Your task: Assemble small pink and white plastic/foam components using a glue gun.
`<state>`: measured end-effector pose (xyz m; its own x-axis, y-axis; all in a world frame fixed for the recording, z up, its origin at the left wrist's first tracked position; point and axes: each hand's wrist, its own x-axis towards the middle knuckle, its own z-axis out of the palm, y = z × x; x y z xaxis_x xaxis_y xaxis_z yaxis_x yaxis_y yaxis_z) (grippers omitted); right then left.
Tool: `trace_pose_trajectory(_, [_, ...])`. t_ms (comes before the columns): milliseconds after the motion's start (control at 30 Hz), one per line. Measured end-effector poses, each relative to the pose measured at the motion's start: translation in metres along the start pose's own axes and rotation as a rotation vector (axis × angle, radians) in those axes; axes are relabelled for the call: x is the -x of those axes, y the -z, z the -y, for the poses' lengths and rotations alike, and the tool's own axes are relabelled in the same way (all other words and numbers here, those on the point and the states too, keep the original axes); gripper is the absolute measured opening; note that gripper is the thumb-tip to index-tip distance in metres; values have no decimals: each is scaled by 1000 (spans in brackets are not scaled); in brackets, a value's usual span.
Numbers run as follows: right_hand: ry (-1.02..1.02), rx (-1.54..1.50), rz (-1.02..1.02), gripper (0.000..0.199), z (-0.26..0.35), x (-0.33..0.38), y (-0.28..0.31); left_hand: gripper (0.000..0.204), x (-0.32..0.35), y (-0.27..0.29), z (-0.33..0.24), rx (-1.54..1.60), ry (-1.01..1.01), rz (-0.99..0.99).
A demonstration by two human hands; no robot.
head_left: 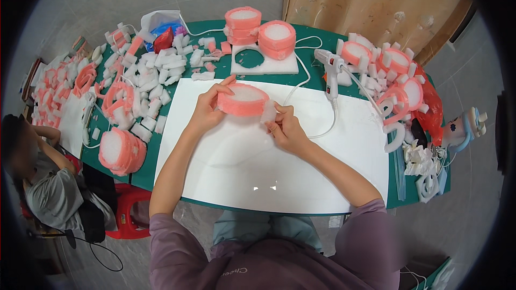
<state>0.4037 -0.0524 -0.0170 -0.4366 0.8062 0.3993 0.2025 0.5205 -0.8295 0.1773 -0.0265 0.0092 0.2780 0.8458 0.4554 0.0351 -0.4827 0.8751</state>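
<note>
1. A left hand (207,108) is gripping the side of a pink foam ring (243,100) with a white top, held just above centre frame over a white board (236,166).
2. The right hand (285,126) is pinching a small white foam block (268,111) against the ring's right edge.
3. A glue gun (329,70) is standing upright at the board's upper right corner.
4. Loose foam pieces (153,72) are lying heaped at upper left, and two finished rings (260,31) are sitting at top centre.
5. Another person (40,177) is sitting at the left edge.

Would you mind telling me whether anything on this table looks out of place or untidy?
Loose white foam blocks lie scattered in a heap at the table's far left, not stacked. Both hands, left hand and right hand, hold the pink foam ring level; nothing looks damaged.
</note>
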Motion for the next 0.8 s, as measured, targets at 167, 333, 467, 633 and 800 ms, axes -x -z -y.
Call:
trace_pose_trajectory(167, [-23, -23, -4, 36, 4, 0, 0, 32, 0, 0, 0, -6, 16, -7])
trace_pose_trajectory(333, [-17, -25, 2, 37, 3, -1, 0, 32, 0, 0, -2, -20, 8, -6])
trace_pose_trajectory(467, [-5, -32, -6, 37, 0, -1, -1, 32, 0, 0, 0, -16, 14, -12])
trace_pose_trajectory(633, [-19, -94, -27, 37, 6, -4, 0, 30, 0, 0, -1, -50, 0, -37])
trace_pose_trajectory(800, [-35, -71, -28, 38, 7, -3, 2, 29, -1, 0, -2, -52, -10, -36])
